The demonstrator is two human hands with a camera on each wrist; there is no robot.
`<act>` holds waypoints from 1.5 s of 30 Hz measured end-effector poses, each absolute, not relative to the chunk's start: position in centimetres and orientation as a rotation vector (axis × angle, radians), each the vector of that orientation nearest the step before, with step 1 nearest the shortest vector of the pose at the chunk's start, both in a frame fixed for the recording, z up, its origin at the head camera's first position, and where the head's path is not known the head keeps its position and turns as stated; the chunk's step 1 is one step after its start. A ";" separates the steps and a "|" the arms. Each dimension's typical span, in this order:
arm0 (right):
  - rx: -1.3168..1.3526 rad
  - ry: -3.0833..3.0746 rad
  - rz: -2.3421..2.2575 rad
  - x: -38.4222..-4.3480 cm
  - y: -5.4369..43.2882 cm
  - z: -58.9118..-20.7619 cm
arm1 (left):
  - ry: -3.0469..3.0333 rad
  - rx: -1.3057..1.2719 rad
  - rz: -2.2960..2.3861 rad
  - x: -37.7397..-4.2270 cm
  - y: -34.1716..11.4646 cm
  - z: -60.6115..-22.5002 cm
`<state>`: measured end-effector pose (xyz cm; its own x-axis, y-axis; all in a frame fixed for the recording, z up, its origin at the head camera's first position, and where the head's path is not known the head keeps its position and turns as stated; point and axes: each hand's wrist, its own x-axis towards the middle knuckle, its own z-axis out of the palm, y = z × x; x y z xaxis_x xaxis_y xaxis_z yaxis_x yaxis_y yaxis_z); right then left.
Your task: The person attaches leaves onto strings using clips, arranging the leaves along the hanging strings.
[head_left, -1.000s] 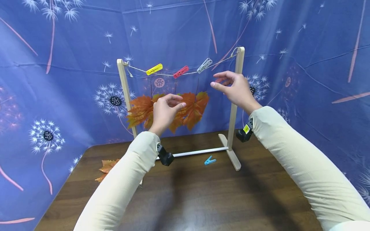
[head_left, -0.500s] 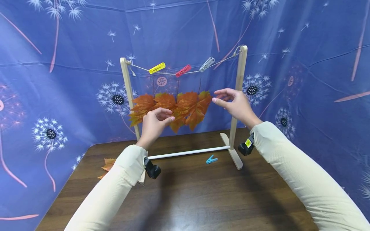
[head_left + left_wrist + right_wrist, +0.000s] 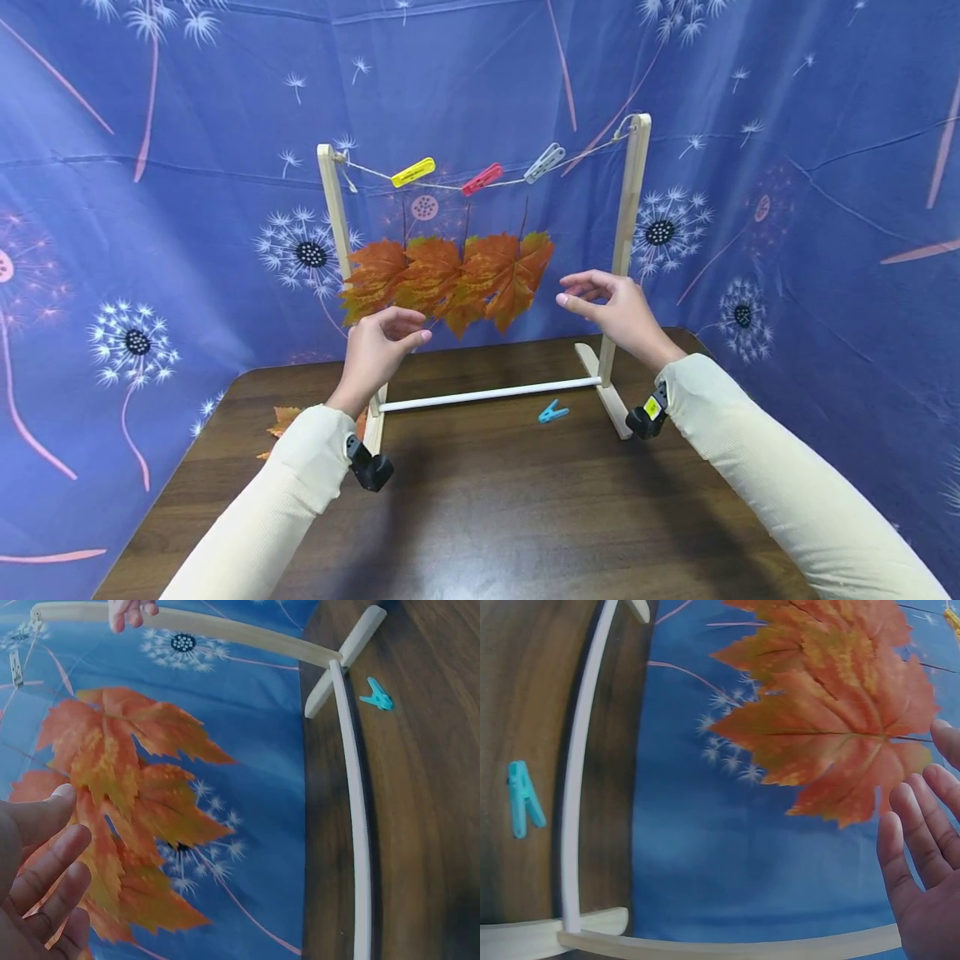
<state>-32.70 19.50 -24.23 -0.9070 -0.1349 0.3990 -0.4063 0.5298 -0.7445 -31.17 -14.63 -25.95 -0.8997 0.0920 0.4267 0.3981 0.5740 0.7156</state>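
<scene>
Three orange artificial maple leaves [image 3: 510, 279] hang by their stems from a string, under a yellow clothespin [image 3: 413, 172], a red clothespin [image 3: 482, 179] and a pale grey clothespin [image 3: 544, 163]. My left hand [image 3: 377, 350] hovers in front of the leaves' lower left, fingers loosely bent and holding nothing. To the right of the leaves, near the right post, my right hand [image 3: 617, 310] is in the air with relaxed fingers and nothing in it. In the right wrist view that hand [image 3: 930, 847] appears beside a leaf [image 3: 840, 735].
A wooden frame with a right post [image 3: 632, 200] and a white bottom bar [image 3: 491, 393] stands on the brown table [image 3: 480, 500]. A blue clothespin [image 3: 553, 412] lies in front of the bar. Another leaf [image 3: 285, 419] lies at the left, partly behind my sleeve.
Both hands have come down, away from the string; the left has also shifted left, uncovering more of the hanging leaves. The clothespins and leaves stay in place on the line.
</scene>
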 end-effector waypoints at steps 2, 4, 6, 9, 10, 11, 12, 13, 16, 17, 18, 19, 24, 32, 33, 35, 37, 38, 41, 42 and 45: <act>0.446 -2.497 1.329 -32.6 19.6 -24.8 | -2.476 -0.384 -1.244 -31.0 -15.2 -26.5; 0.443 -2.512 1.332 -32.6 19.6 -25.3 | -2.487 -0.367 -1.246 -30.8 -15.7 -27.0; 0.447 -2.520 1.335 -32.6 19.7 -25.8 | -2.499 -0.341 -1.252 -30.6 -16.2 -27.5; 0.450 -2.526 1.331 -32.6 19.7 -26.5 | -2.509 -0.319 -1.246 -30.4 -17.1 -28.3; 0.452 -2.528 1.333 -32.6 19.7 -26.7 | -2.513 -0.308 -1.241 -30.4 -17.4 -28.5; 0.453 -2.529 1.333 -32.6 19.8 -27.0 | -2.517 -0.295 -1.242 -30.3 -17.7 -28.7; 0.454 -2.531 1.332 -32.5 19.8 -27.2 | -2.521 -0.286 -1.242 -30.2 -17.9 -28.9; 0.457 -2.533 1.332 -32.5 19.8 -27.4 | -2.528 -0.277 -1.237 -30.2 -18.2 -29.1; 0.470 -2.538 1.351 -32.5 19.9 -28.2 | -2.555 -0.243 -1.227 -30.1 -18.8 -29.7; 0.476 -2.536 1.362 -32.5 20.0 -28.5 | -2.564 -0.233 -1.225 -30.1 -19.1 -30.0; 0.482 -2.534 1.376 -32.5 20.0 -28.8 | -2.575 -0.227 -1.220 -30.1 -19.3 -30.3; 0.486 -2.532 1.393 -32.6 19.9 -29.1 | -2.585 -0.219 -1.217 -30.1 -19.6 -30.6; 0.490 -2.518 1.444 -32.8 19.8 -30.7 | -2.617 -0.179 -1.229 -29.8 -21.0 -32.4; 0.489 -2.539 1.398 -32.7 19.8 -33.0 | -2.650 -0.119 -1.209 -29.5 -23.1 -35.4; 0.489 -2.543 1.398 -32.7 19.8 -33.3 | -2.656 -0.107 -1.202 -29.4 -23.3 -35.7; 0.481 -2.549 1.399 -32.8 19.9 -33.8 | -2.660 -0.089 -1.204 -29.2 -23.6 -36.2; 0.478 -2.556 1.392 -32.8 19.9 -34.4 | -2.664 -0.079 -1.202 -29.0 -24.0 -36.8; 0.481 -2.556 1.390 -32.8 19.9 -34.7 | -2.666 -0.079 -1.200 -29.0 -24.2 -37.1; 0.474 -2.563 1.377 -33.0 19.8 -35.6 | -2.669 -0.087 -1.216 -28.9 -24.7 -38.1; 0.470 -2.564 1.379 -33.0 19.8 -35.9 | -2.672 -0.083 -1.214 -28.8 -24.8 -38.5; 0.476 -2.560 1.395 -33.2 19.7 -36.7 | -2.671 -0.076 -1.229 -28.8 -25.2 -39.4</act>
<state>-33.16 19.69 -36.72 -0.9309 -0.1887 0.3127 -0.3651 0.5065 -0.7811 -28.83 -25.19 -39.37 -0.9787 -0.0370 0.2021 0.1294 0.6531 0.7461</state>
